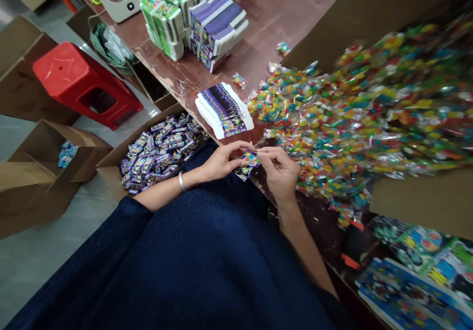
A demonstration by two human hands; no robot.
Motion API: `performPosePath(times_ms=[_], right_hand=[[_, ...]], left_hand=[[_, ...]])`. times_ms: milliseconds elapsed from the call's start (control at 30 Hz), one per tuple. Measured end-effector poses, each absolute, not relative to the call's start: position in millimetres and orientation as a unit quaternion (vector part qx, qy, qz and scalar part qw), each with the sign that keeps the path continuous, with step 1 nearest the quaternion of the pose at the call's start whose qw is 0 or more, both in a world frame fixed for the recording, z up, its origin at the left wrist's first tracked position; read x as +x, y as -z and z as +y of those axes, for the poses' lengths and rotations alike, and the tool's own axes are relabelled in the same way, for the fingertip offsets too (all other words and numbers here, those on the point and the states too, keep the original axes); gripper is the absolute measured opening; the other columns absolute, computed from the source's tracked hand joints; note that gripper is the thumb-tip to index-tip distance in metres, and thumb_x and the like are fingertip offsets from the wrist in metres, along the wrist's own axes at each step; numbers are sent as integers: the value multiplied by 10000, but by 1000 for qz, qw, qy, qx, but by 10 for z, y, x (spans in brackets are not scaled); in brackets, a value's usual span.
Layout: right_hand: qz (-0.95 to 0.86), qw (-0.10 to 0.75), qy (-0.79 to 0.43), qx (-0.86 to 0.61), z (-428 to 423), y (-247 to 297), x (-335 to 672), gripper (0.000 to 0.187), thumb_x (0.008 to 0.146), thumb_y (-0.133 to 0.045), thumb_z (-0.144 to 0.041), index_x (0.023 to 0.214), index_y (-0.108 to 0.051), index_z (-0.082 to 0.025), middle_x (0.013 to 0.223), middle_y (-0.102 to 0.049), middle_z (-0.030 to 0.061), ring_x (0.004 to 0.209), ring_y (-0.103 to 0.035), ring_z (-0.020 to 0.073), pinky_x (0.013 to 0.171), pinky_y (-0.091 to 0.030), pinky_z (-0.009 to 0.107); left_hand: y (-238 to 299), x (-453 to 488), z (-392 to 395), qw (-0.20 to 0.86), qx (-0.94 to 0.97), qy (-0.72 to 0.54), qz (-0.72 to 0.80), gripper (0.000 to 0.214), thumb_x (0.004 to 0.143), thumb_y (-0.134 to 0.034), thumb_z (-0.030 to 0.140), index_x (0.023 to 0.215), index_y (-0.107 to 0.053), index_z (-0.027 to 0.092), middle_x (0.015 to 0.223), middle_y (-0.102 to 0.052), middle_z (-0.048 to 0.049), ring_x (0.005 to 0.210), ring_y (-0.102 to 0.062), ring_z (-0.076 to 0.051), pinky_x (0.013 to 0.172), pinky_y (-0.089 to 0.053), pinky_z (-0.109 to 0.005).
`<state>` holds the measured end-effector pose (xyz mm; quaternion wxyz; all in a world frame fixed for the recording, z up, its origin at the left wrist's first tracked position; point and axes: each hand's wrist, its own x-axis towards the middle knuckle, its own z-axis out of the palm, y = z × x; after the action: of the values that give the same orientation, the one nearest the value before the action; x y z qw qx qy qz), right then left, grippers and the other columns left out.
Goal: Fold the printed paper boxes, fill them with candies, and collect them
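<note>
Two hands meet at the near edge of the tabletop: the left hand and right hand both have their grip pinching a small purple box, just beside a heap of candy packets and below a stack of flat cards.

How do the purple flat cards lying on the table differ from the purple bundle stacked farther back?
The flat cards lie unfolded in a low, loose pile at the table edge, printed face up. The purple bundle is far thicker, with its cards stood on edge so mostly their edges show; it sits beside green bundles. Both share purple printing and white borders.
</note>
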<state>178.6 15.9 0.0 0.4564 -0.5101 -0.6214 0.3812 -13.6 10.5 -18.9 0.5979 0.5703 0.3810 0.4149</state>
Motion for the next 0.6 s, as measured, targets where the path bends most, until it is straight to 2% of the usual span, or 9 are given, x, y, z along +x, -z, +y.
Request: performPosePath(times_ms=[67,133,200,300,400,500,600], right_hand=[[-634,425,-403,-506,94,36,1809,196,955,-692,-409,943,-807,-251,1086,-788,74,999,-747,227,863,-634,400],[-619,399,-437,-516,60,81,1882,312,942,-709,-436,1196,-775,-267,1233,-759,92,1050,-753,234,812,-659,382],[-578,411,-444,-548,63,125,1990,432,912,-748,-448,1306,-722,-273,1199,-769,83,986,-767,216,745,-665,343],[-532,433,-405,-604,110,170,2170,316,901,-757,-455,1133,-780,-241,971,-793,48,813,-761,182,675,-652,306],[-525,426,-375,-635,170,196,2306,243,893,-755,-436,1023,-796,-235,882,-788,37,747,-748,180,638,-640,301],[-528,425,-354,-644,246,242,2342,232,898,-729,-424,1013,-794,-233,896,-797,47,730,-745,187,597,-623,301],[-558,400,-352,-637,357,313,2247,255,906,-699,-423,1018,-793,-213,879,-793,52,696,-735,187,591,-607,306]], left_hand=[[134,-279,91,592,584,-384,401,308,939,-683,228,1239,-639,174,1175,-723,-101,976,-687,-174,842,-575,-312],[57,-584,66,569,628,-323,422,301,946,-645,217,1245,-648,190,1204,-723,-98,1013,-689,-184,871,-571,-326],[-6,-1036,-1,507,683,-233,472,307,950,-599,194,1248,-670,219,1218,-730,-86,1075,-687,-200,953,-550,-357],[-3,-1782,-159,342,698,-80,624,291,928,-574,168,1182,-711,205,1151,-734,-106,1021,-690,-244,935,-532,-407],[101,-2212,-233,259,673,-4,693,275,892,-615,149,1139,-734,171,996,-718,-105,861,-666,-238,838,-539,-402],[178,-2047,-137,225,693,-73,681,286,894,-690,196,1179,-716,201,1017,-708,-71,883,-652,-213,863,-539,-367],[170,-1441,94,224,723,-196,623,180,957,-680,269,1126,-701,211,1000,-700,-54,920,-652,-197,873,-533,-323]])
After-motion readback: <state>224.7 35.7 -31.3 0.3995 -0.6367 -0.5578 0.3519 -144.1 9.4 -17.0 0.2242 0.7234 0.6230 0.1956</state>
